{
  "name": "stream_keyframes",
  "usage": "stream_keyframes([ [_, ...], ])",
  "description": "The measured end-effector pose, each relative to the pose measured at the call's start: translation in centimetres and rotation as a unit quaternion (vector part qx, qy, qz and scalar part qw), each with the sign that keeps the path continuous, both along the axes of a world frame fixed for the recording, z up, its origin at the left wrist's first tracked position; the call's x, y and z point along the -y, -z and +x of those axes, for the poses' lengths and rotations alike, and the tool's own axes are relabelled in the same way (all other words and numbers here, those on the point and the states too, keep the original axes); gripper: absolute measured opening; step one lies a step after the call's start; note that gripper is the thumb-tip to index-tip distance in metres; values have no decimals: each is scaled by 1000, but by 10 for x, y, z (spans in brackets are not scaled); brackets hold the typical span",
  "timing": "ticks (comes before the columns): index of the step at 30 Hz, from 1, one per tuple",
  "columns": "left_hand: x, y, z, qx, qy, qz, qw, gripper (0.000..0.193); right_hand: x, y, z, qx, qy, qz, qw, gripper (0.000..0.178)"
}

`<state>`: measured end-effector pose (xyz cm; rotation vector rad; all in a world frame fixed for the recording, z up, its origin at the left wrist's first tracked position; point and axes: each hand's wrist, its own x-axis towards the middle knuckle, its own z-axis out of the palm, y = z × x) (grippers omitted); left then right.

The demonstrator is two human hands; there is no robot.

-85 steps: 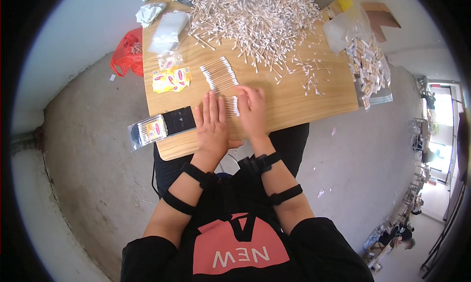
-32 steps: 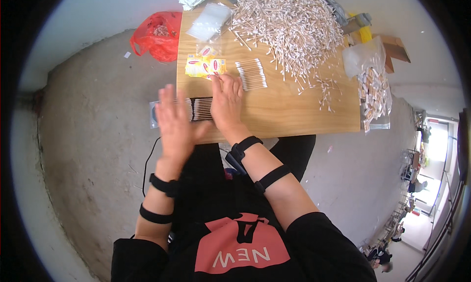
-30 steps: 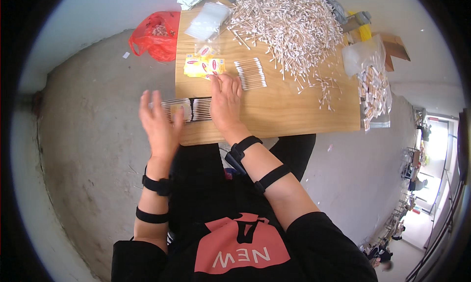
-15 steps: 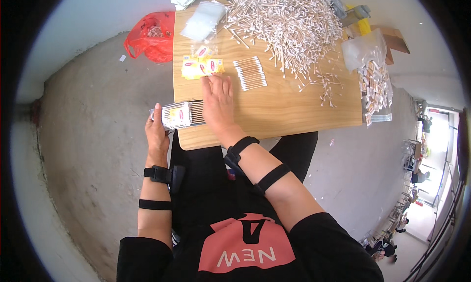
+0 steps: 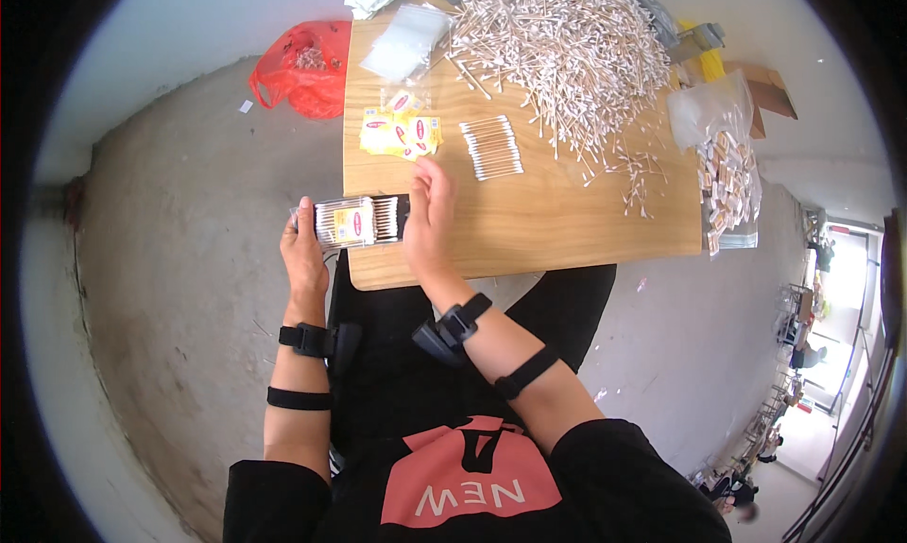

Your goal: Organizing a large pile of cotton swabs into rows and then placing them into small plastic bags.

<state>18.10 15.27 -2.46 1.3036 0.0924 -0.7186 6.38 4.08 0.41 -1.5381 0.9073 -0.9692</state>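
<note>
The left hand [image 5: 304, 250] curls its fingers around the outer end of a clear plastic packet of cotton swabs with a yellow label [image 5: 351, 222], while the right hand [image 5: 427, 220], fingers held loosely together and nearly straight, presses flat against the packet's inner end. The packet now hangs at the left edge of the pale wooden table [image 5: 567, 231], partly beyond it; a moment ago the left hand was raised open and off it, so the packet looks filled and lifted. Farther in on the table lie yellow printed labels [image 5: 401, 133], a neat row of swabs [image 5: 492, 148] and a big loose swab heap [image 5: 567, 51].
</note>
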Motion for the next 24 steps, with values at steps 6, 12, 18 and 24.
stream_keyframes([
  [6,3,-2,1,12,2,11,1000,23,-35,-9,20,38,-30,56,997,42],
  [12,0,-3,6,57,16,94,994,33,-36,-3,27,39,-63,35,997,43],
  [18,18,-48,-9,529,43,400,747,48,17,-3,-46,99,54,162,980,36],
  [24,109,-71,-109,654,321,243,641,78,69,0,-136,157,208,236,936,38],
])
